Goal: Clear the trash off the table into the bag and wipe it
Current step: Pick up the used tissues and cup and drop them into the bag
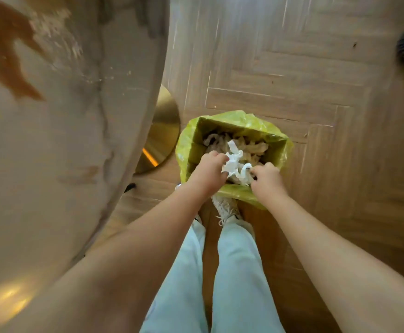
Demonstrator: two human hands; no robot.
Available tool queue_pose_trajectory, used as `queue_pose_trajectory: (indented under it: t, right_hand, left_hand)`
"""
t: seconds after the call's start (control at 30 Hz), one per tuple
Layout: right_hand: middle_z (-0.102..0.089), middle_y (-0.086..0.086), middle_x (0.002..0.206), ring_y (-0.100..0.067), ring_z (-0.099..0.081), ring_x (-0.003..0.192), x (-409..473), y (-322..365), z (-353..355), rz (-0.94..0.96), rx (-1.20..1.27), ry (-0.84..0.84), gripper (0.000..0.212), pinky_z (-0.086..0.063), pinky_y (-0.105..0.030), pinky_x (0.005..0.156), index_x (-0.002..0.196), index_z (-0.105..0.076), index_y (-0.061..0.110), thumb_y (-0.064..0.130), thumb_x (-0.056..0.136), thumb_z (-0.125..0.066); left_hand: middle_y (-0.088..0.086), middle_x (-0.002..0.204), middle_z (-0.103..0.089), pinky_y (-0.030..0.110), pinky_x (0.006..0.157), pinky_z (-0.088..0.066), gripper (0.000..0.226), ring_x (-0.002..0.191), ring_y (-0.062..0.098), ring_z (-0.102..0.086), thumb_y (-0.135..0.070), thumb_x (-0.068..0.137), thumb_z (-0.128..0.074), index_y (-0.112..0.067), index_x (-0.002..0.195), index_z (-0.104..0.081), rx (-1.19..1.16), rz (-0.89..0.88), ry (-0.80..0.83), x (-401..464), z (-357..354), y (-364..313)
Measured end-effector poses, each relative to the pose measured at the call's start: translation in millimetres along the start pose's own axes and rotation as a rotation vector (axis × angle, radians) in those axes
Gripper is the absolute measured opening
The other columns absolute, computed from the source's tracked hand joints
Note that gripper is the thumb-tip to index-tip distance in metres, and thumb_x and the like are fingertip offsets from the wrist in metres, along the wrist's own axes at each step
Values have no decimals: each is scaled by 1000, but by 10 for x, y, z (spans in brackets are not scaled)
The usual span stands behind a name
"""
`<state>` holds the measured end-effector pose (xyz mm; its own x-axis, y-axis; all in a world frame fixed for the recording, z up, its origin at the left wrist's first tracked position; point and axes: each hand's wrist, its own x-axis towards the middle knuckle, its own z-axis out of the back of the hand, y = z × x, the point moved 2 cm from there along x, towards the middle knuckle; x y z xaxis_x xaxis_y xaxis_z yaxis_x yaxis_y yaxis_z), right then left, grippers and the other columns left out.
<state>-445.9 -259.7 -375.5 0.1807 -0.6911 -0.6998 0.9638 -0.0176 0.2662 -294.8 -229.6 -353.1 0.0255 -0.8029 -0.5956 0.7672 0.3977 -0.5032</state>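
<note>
Both forearms reach down so the left hand (pixel 208 170) and right hand (pixel 267 177) pinch a crumpled tissue (pixel 235 164) directly over the yellow-green bag (pixel 186 143), ensuring it drops inside.

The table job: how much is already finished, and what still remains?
Done: crumpled trash already fills the yellow bag. In hand: the left hand and right hand hold white crumpled paper over the bag. Left: the table still shows an orange smear and crumbs, so it needs wiping.

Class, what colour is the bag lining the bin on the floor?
Yellow-green, a translucent plastic bag; the head view shows it best, folded over the bin's rim.
</note>
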Motion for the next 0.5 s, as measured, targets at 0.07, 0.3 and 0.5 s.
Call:
queue_pose_trajectory:
  t: [0.07, 0.3, 0.5]
  right_hand:
    - [-43, -13, 114, -30, -43, 107, -40, 29, 40, -17, 49, -2, 32, -46, -39, 80, 117, -57, 11, 3, 89, -43]
    - [-48, -13, 117, -29, -44, 112, -305, 410, 651, 100, 174, -102, 29, -44, -44, 92, 118, -58, 9, 14, 91, -48]
    - [-54, -13, 114, -29, -48, 111, -583, 922, 1577, 269, 255, -322, 29, -39, -32, 91, 114, -61, 6, 6, 88, -50]
  left_hand:
    - [13, 123, -49, 39, 97, -41, 37, 116, 28, -44, -13, 89, -53, -8, 126, -51, 46, 20, 85, -32, -7, -27]
    - [11, 116, -52, 43, 93, -44, 33, 110, 27, -47, -13, 90, -46, -10, 122, -53, 30, 20, 28, -446, 495, -416]
    - [11, 118, -50, 42, 91, -47, 33, 108, 27, -50, -18, 92, -46, -7, 123, -52, 0, 29, -100, -836, 1259, -912]
